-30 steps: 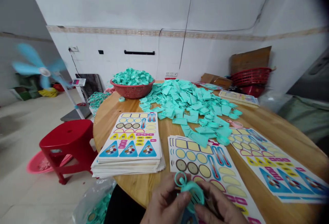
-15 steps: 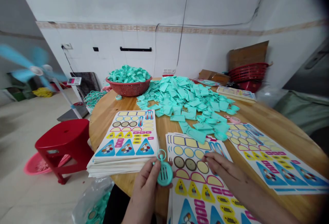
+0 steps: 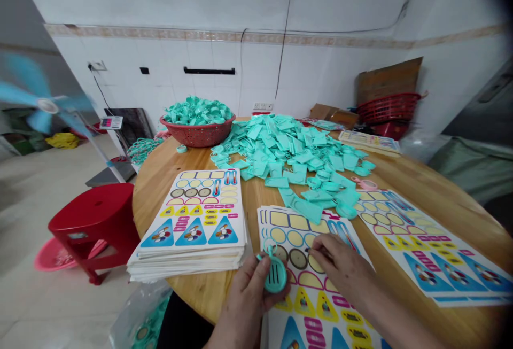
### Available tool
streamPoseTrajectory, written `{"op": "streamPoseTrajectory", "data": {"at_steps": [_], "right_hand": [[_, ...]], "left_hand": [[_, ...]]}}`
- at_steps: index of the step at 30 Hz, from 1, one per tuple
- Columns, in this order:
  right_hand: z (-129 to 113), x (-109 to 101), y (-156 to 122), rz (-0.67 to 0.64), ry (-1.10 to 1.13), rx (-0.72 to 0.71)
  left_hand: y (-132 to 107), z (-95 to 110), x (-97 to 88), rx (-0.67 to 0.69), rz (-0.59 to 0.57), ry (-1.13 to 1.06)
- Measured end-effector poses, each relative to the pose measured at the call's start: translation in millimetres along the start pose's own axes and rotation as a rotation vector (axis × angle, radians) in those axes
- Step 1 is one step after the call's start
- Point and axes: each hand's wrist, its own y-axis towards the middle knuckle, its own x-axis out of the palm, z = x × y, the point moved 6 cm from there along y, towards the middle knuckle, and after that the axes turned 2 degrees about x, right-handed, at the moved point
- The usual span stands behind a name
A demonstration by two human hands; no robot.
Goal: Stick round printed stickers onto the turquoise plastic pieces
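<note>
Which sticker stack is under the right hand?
The front middle stack of sticker sheets, under the right hand; the thick stack lies to its left, a spread of sheets to its right.

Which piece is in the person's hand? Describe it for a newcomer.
At the round wooden table, find the sticker sheets nearest the person. Above them, the left hand holds a round teal plastic piece with slots and a ring on top; the rectangular teal tags heaped beyond lie loose.

At six o'clock, the tag (image 3: pixel 275 274) is smooth matt plastic, the sheets (image 3: pixel 316 306) glossy paper, the desk (image 3: pixel 420 188) varnished wood.
</note>
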Motion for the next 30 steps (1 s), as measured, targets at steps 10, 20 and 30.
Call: {"op": "streamPoseTrajectory", "data": {"at_steps": [10,20,30], "right_hand": [[-5.3,4.7,-2.3,-0.088,0.001,0.087],[-5.7,3.5,-5.1,-0.053,-0.067,0.123],[-6.5,3.5,-7.8,-0.047,0.016,0.127]], "left_hand": [[2.7,1.1,3.4,-0.031,0.023,0.002],[1.6,1.2,3.0,-0.014,0.013,0.001],[4.5,-1.0,1.4,-0.008,0.001,0.005]]}}
